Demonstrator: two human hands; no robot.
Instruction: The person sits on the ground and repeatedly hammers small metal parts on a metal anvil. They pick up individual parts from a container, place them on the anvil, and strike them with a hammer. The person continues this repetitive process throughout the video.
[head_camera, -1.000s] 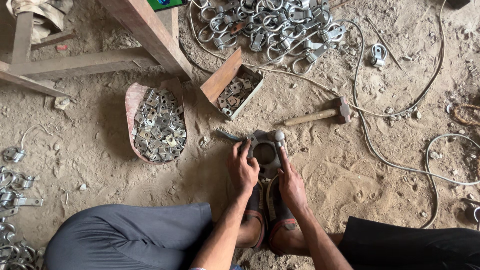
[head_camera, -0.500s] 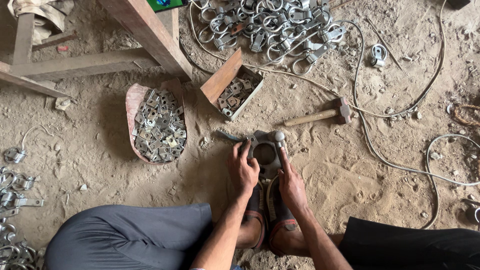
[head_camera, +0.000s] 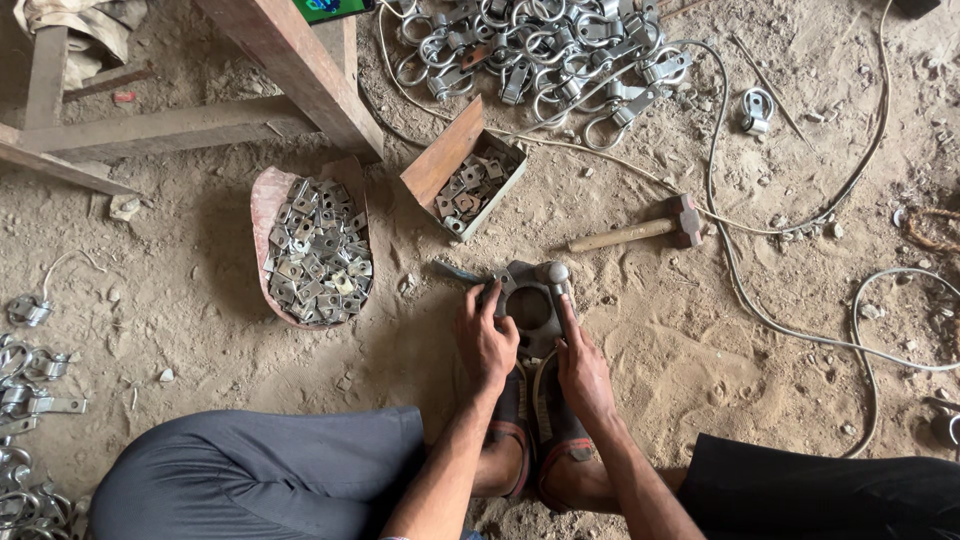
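Metal, grey and ring-shaped, the block (head_camera: 528, 305) lies on the dirt floor between your hands. Your left hand (head_camera: 487, 340) presses curled fingers on its left edge; your right hand (head_camera: 583, 368) stretches one finger along its right side. Beyond your fingertips lies a hammer (head_camera: 640, 230).

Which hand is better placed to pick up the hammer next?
Probably the right hand: the hammer lies on its side of the metal ring block, while the left hand rests on the block's far side.
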